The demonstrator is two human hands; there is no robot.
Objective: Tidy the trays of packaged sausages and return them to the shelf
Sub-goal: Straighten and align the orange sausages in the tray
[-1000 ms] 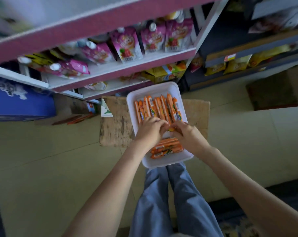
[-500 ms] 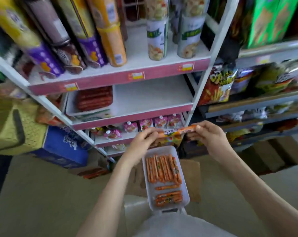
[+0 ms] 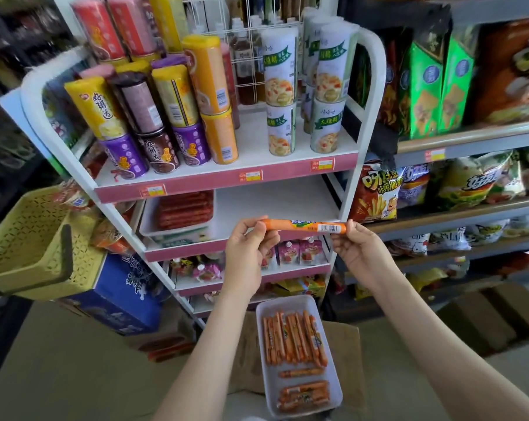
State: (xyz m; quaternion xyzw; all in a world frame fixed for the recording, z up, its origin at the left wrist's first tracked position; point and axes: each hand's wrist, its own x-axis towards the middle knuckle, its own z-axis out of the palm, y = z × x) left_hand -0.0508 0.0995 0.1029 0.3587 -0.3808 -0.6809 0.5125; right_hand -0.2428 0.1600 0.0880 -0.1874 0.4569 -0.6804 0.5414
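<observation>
1. As I face the white-and-pink shelf rack [image 3: 205, 184], a white tray of dark red sausages [image 3: 154, 230] sits on its middle level.
2. My left hand [image 3: 248, 244] pinches one end of a long orange plastic-wrapped sausage [image 3: 302, 226], which is held level.
3. My right hand [image 3: 358, 247] pinches its barcode end.
4. Below them, a shallow white tray of orange sausages [image 3: 271, 390] rests on brown cardboard [image 3: 348, 341].

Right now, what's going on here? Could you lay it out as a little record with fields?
held item: one orange sausage, level, in front of the shelves
left hand: pinches one end
right hand: pinches the barcode end
white tray: below the hands, with a row of sausages lengthwise and a few more crosswise
second tray: on the middle shelf, filled with dark red sausages
</observation>
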